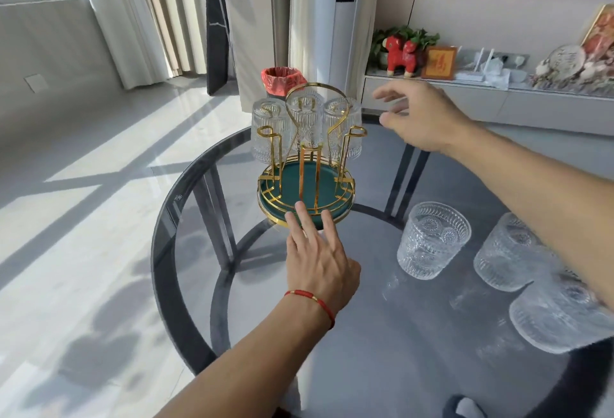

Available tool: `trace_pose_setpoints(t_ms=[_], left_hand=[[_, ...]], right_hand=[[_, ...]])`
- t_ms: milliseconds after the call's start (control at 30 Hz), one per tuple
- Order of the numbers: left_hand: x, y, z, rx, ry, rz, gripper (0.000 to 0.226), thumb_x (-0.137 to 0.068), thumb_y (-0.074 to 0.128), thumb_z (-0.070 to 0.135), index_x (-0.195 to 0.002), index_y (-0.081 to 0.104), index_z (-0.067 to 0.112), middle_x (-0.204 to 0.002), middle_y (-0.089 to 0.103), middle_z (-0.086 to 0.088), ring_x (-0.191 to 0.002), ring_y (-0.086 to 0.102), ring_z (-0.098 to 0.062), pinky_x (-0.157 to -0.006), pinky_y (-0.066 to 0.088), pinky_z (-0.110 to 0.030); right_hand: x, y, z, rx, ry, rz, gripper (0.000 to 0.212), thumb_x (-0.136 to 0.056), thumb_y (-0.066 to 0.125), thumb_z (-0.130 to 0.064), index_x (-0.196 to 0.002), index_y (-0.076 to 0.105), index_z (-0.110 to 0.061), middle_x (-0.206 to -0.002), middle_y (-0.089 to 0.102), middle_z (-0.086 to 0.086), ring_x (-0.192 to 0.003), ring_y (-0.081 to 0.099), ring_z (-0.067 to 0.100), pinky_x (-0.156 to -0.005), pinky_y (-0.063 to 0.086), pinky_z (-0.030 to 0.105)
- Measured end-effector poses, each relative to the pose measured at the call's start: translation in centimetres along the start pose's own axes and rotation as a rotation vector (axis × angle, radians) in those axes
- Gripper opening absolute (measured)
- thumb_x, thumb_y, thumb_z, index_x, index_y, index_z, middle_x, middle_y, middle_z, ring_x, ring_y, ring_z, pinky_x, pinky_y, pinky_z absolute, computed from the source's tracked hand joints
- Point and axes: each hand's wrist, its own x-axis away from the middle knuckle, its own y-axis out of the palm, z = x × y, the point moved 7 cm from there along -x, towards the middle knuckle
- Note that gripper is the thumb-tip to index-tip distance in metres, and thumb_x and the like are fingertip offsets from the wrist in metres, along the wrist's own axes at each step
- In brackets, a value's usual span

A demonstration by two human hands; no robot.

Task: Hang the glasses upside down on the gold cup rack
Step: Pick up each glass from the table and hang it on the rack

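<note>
Three glasses (307, 125) are already hung upside down on the far pegs of the rack (305, 158), which stands on the round glass desk (199, 251). Three more glasses (433, 240) are left upright on the desk to the right, the nearest one partly hidden under the right forearm. The front pegs (265, 135) are seen to be free, so the task is judged about half done. The rack's green base (304, 185) is touched by the spread fingertips of the left hand (315, 251), nothing being held. The right hand (422, 115) is raised beside the hung glasses, its grip spread and empty. A red-lined bin (282, 80) stands behind the rack; nothing is seen to block the free pegs.
</note>
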Motion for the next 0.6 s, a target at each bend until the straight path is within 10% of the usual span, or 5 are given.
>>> trace_pose_setpoints(t_ms=[167,367,500,600], left_hand=[[1.2,-1.0,0.5,0.166,0.063,-0.051,0.083,-0.096,0.055,0.042,-0.159,0.014,0.007,-0.167,-0.002,-0.029,-0.154,0.0,-0.044,-0.124,0.016,-0.049],[1.4,-5.4,1.7,0.521,0.131,0.129,0.036,-0.088,0.066,0.014,-0.123,0.07,0.006,-0.117,0.073,-0.013,-0.109,0.068,-0.025,-0.097,0.054,-0.038],[3.0,-6.2,3.9,0.363,0.294,0.184,0.039,-0.087,0.065,0.016,-0.126,0.069,0.015,-0.119,0.074,-0.01,-0.104,0.068,-0.026,-0.091,0.057,-0.044],[4.1,-5.8,4.4,0.325,0.364,0.203,0.048,-0.088,0.067,0.018,-0.135,0.06,0.018,-0.122,0.069,-0.013,-0.106,0.065,-0.033,-0.089,0.057,-0.051]], right_hand=[[13.0,-2.2,-1.4,-0.286,0.031,0.294,0.022,-0.088,0.062,-0.006,-0.101,0.076,-0.016,-0.098,0.077,-0.007,-0.091,0.07,0.008,-0.083,0.054,0.019],[23.8,-1.7,1.1,-0.382,0.096,0.222,0.026,-0.09,0.06,0.006,-0.087,0.077,-0.014,-0.081,0.077,-0.006,-0.075,0.072,0.016,-0.074,0.059,0.037],[26.2,-4.6,3.8,-0.32,0.128,0.378,0.021,-0.091,0.064,-0.002,-0.091,0.077,-0.018,-0.086,0.076,-0.012,-0.082,0.069,0.006,-0.078,0.052,0.019],[27.7,-6.2,6.7,-0.029,0.273,0.489,0.021,-0.085,0.069,-0.012,-0.104,0.074,-0.019,-0.11,0.071,-0.003,-0.107,0.059,0.017,-0.097,0.046,0.034]])
